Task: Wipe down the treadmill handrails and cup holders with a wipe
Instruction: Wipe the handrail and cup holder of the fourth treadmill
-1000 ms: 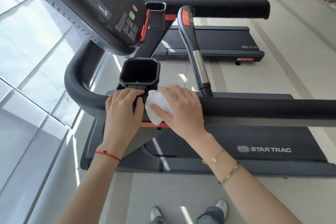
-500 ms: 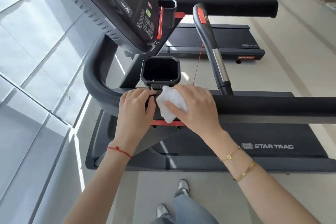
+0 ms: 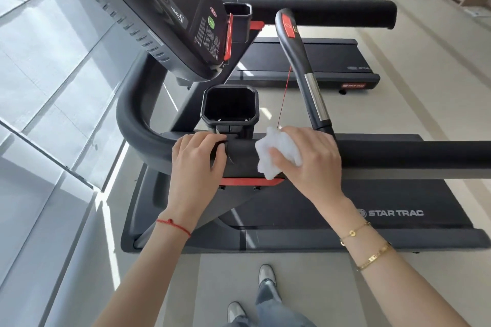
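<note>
I stand beside a black treadmill. Its near handrail (image 3: pixel 414 152) runs across the view to the right edge. My right hand (image 3: pixel 310 159) holds a crumpled white wipe (image 3: pixel 276 151) and presses it on the rail just right of the near cup holder (image 3: pixel 229 103), a black, empty, square-mouthed cup. My left hand (image 3: pixel 195 162) grips the rail at the foot of that cup holder, fingers curled over the top. A second cup holder (image 3: pixel 237 22) sits on the far side by the far handrail (image 3: pixel 332 12).
The console (image 3: pixel 170 8) leans overhead at top left. An upright grip bar (image 3: pixel 303 66) with a red button and a red safety cord (image 3: pixel 284 98) rises just behind my right hand. Another treadmill (image 3: pixel 305 61) lies beyond. A glass wall is on the left. My feet are below.
My right hand has slid the wipe to the right along the rail, away from my left hand, baring the rail between them. The left hand keeps its grip. The camera has shifted.
</note>
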{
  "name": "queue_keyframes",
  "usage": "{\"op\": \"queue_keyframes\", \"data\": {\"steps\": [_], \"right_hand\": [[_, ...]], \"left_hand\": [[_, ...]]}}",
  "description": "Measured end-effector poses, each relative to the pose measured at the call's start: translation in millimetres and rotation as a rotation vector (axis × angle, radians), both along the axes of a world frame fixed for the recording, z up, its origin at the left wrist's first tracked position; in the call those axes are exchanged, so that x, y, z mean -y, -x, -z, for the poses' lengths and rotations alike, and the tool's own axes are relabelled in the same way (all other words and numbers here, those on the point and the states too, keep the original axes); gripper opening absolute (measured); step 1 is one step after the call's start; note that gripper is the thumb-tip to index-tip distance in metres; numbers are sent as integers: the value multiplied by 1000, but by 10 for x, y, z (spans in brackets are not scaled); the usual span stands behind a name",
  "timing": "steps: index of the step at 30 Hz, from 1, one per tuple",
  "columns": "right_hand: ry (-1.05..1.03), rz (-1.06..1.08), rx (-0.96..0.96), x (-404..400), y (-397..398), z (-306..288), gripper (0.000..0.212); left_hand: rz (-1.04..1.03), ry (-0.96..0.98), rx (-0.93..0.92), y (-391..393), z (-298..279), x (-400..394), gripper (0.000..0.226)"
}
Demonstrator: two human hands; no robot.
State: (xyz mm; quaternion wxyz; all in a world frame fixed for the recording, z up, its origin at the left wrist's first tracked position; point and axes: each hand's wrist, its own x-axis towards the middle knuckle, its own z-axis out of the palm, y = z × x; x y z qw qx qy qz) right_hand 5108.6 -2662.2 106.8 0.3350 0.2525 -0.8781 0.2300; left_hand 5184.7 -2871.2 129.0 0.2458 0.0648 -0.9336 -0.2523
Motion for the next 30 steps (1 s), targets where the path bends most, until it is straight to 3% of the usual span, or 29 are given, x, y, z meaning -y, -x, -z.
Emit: {"op": "queue_keyframes", "data": {"steps": [4,7,10,18,23,28,30], "right_hand": [[50,205,40,286,-7,-73,37],[-11,45,-15,317,-46,11,42],[-53,-62,-41,-41,-24,57,44],[7,119,-5,-1093,178,-21,41],[35,217,66,-1214,295,-83,42],[-54,-50,-38,-1640,328,36,46],[-48,-22,-47,-2043,402,61,44]], "left_hand": [[36,-16,0,8,-39,-95,23],[95,-13,11,16,-42,-191,22],[113,10,33,31,-46,-314,25],[116,56,31,187,-59,-825,25],[88,73,16,354,-70,-1335,24],[98,63,36,506,-57,-1916,21],[84,75,38,561,-44,-2135,22]]}}
